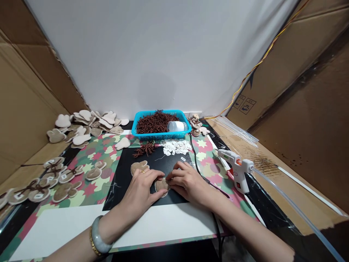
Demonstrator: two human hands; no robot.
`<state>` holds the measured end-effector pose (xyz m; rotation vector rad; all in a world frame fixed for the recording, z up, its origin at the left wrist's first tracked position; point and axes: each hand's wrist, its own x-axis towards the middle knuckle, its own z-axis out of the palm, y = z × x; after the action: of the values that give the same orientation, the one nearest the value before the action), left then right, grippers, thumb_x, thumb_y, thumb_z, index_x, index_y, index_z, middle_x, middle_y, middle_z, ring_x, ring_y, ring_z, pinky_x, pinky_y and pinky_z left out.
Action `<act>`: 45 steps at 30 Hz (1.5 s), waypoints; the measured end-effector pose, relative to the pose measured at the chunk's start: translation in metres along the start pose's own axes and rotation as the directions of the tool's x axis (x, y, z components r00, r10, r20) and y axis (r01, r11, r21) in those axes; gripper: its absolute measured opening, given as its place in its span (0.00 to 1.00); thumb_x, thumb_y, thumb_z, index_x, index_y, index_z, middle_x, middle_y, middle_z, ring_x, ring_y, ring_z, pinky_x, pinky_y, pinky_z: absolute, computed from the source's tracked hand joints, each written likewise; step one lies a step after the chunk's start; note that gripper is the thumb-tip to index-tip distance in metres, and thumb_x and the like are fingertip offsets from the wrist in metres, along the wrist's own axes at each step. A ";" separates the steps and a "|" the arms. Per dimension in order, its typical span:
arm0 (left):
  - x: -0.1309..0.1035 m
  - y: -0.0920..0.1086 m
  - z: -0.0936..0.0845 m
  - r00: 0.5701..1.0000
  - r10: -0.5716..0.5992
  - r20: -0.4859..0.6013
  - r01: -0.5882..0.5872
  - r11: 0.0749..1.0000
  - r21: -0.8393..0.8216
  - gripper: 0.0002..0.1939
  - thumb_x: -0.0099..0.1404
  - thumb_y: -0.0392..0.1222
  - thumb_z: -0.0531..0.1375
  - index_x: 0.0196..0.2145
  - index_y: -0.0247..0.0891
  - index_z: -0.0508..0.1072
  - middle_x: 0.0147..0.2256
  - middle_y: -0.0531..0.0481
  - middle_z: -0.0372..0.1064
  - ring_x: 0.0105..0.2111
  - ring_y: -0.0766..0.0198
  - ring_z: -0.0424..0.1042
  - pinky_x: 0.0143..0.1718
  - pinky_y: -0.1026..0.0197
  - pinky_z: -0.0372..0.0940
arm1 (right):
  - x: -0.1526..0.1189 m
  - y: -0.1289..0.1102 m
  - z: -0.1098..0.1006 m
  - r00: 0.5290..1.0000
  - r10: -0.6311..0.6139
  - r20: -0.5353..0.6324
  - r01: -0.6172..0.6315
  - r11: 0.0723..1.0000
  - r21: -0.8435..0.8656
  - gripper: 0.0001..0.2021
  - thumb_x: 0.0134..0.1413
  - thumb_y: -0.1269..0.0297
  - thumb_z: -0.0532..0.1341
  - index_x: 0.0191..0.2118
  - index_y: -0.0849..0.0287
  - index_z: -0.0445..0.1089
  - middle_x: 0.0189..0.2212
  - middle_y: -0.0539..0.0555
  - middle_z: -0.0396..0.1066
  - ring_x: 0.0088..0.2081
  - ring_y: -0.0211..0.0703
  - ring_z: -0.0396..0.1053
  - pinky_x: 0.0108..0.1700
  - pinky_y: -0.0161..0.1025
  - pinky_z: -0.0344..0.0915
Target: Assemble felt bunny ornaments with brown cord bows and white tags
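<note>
On a black mat (pixel 122 182), a small tan fabric piece with a pale edge (pixel 161 186) lies between my two hands. My left hand (pixel 141 189) is closed on its left side, thumb at the near edge and fingers at the far edge. The fingertips of my right hand (pixel 185 180) are pinched together at its right side; whatever they hold is hidden. Just beyond my left hand sits another tan piece with rounded ears (pixel 139 166). A single white label (pixel 183 159) lies beyond my right hand.
A blue basket (pixel 160 136) of brown bows stands at the back, with loose bows (pixel 144 149) and white labels (pixel 177 146) before it. Fabric pieces (pixel 81 140) pile up on the left. A white glue gun (pixel 240 171) and its cable are at the right, beside cardboard walls.
</note>
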<state>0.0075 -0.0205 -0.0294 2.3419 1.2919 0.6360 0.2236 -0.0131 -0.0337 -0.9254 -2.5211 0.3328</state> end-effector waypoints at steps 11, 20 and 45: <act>0.010 0.016 -0.002 0.992 -0.112 0.060 0.109 0.993 0.055 0.06 0.57 0.43 0.67 0.33 0.40 0.79 0.35 0.47 0.75 0.36 0.53 0.73 0.42 0.51 0.60 | 0.001 0.000 0.002 1.000 0.015 -0.019 -0.014 1.000 0.013 0.08 0.63 0.70 0.60 0.34 0.57 0.76 0.37 0.52 0.77 0.40 0.45 0.62 0.40 0.43 0.56; 0.000 0.012 0.011 0.984 -0.169 -0.059 0.166 0.984 -0.063 0.03 0.60 0.39 0.63 0.34 0.40 0.77 0.35 0.48 0.73 0.35 0.56 0.72 0.38 0.55 0.63 | 0.002 -0.001 0.005 0.998 0.040 -0.043 -0.041 0.999 -0.020 0.07 0.61 0.71 0.62 0.32 0.58 0.76 0.34 0.52 0.78 0.39 0.45 0.63 0.39 0.44 0.54; 0.000 0.026 -0.005 0.853 0.232 -0.468 -0.271 0.963 -0.016 0.07 0.62 0.28 0.60 0.34 0.39 0.71 0.32 0.49 0.71 0.35 0.59 0.68 0.41 0.54 0.62 | -0.020 -0.033 -0.003 0.799 0.542 -0.260 -0.364 0.781 0.508 0.06 0.59 0.63 0.61 0.36 0.58 0.74 0.27 0.51 0.74 0.26 0.39 0.66 0.28 0.35 0.62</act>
<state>0.0227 -0.0334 -0.0113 2.3950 1.1088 1.3774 0.2203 -0.0503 -0.0250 -1.2677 -1.7169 0.7478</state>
